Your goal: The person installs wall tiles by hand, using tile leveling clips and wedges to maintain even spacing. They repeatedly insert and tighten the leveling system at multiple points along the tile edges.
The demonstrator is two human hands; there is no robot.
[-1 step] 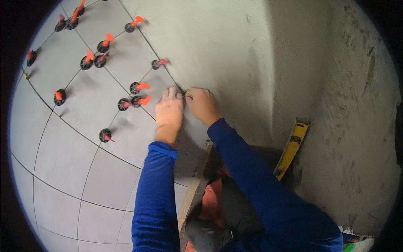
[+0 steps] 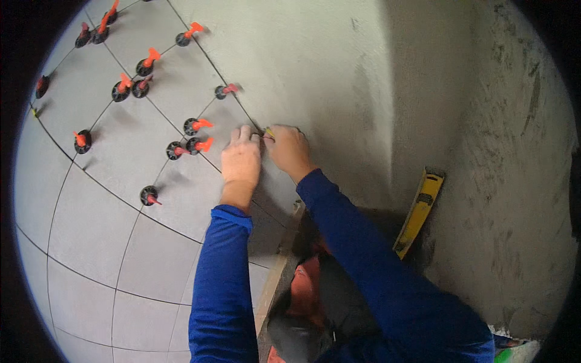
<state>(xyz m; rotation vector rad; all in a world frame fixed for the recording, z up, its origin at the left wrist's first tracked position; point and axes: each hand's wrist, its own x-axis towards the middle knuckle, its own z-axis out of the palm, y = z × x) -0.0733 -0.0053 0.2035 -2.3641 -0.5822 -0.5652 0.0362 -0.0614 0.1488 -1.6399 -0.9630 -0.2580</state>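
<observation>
Got a small yellow thing (image 2: 269, 134) pinched in my right hand (image 2: 288, 149) (too tiny to ID), slanting up-left at the tile (image 2: 231, 116) edge; my left hand (image 2: 241, 158), fingers loosely together, lies just left of it.

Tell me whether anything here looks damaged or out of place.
Nothing looks broken around the left hand or right hand. Dark streaks mark the bare grey surface at far right, standing out against its paler areas.

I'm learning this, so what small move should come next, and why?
I'd probably nudge the small yellow piece gently with the right hand: the left hand rests on the tile, and the right seems to pinch that piece at the tile's edge.
</observation>
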